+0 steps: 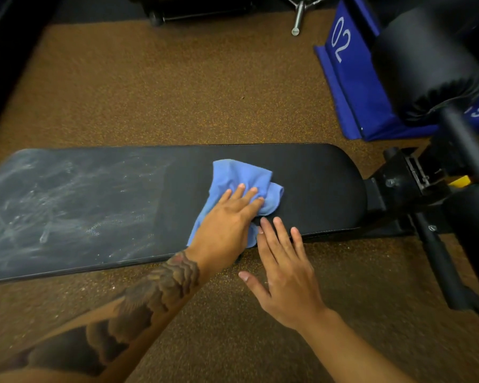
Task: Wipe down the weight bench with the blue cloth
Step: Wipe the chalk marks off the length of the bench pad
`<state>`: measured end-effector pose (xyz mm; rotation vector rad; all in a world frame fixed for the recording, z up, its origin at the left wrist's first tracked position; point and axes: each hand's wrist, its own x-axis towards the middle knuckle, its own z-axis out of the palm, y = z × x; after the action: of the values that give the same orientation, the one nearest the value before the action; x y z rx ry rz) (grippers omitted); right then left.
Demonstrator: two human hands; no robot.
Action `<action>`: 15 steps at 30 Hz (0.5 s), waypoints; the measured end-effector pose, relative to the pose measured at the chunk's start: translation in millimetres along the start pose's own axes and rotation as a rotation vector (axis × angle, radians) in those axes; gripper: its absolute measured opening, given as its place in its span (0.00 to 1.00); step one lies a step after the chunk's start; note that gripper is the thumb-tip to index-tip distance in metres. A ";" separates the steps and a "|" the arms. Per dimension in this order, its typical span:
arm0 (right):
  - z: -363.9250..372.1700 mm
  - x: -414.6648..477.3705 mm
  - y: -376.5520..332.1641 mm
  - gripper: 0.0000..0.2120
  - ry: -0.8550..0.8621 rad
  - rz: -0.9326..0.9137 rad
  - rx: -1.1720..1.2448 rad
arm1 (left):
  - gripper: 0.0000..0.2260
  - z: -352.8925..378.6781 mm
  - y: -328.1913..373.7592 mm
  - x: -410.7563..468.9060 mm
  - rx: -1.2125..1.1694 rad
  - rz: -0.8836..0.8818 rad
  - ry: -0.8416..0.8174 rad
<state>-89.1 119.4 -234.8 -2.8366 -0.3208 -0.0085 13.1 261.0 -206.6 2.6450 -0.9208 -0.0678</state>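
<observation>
Blue cloth, crumpled, lying on the black pad of the weight bench, right of the pad's middle and closer to its rounded right end than to the left end. Pressed flat under the left hand, palm down, fingers stretched and slightly spread on top of the fabric; not pinching it. One corner of the cloth sticking out past the fingertips toward the far edge, another part hanging near the front edge of the pad, below the wrist. Tattooed left forearm reaching in from the lower left.

Right hand just beside the left one, palm down, open, with fingers spread. Fingertips over the front edge of the pad, close to the cloth; touching the pad or only above it, cannot tell. Nothing held in this hand.

Pad around the cloth and toward the right end: dark and clean looking. Left part of the pad: covered with whitish smears and streaks.

At the right end, black metal frame with bolts, joined to the pad, and a black bar running down toward the lower right. Above it, a thick black foam roller. Behind the roller, a blue block with the white number "02", standing on the floor, well apart from the cloth. Brown speckled floor all around the bench. At the top, a metal rod, partly cut off by the edge.
</observation>
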 end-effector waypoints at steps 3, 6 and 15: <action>2.1 0.5 -0.7 0.35 0.033 0.002 0.020 | 0.24 -4.4 -1.1 26.6 -0.021 0.078 -0.088; 2.4 -0.1 -1.8 0.35 0.045 0.006 0.015 | 0.28 -6.4 -12.9 57.8 0.079 0.073 -0.135; -3.1 -0.7 0.1 0.34 -0.006 -0.007 -0.023 | 0.24 -11.2 -24.4 13.7 -0.067 -0.236 0.106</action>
<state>-89.7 118.3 -231.9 -2.8590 -0.3336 -0.0049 40.2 273.9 -203.2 2.6534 -0.5606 -0.0145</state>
